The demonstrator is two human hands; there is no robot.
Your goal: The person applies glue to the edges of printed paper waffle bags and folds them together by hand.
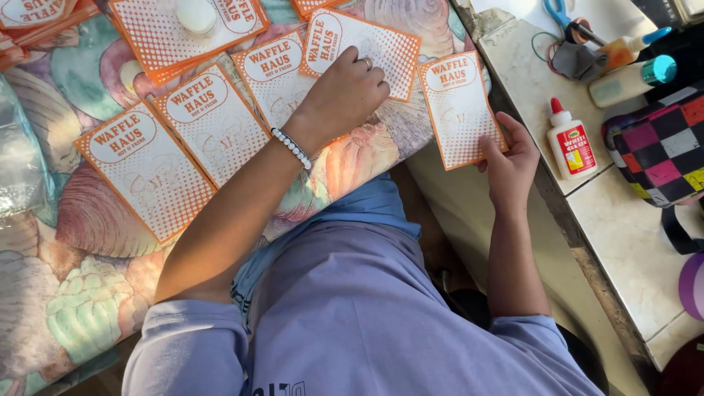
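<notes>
Left hand [345,92] is curled, knuckles down, pressing on an orange-and-white card [275,81] in the overlapping row on the shell-patterned cloth [88,293], seemingly to pin it flat. Right of that row, right hand [510,158] pinches a separate card [460,108] by its lower corner, just left of the glue bottle [570,143].

head camera: sitting on the person's head | facing steeply down over lap and arms | framing closely the patterned cloth [88,293] and counter edge [579,220] | sharing with no other view
</notes>
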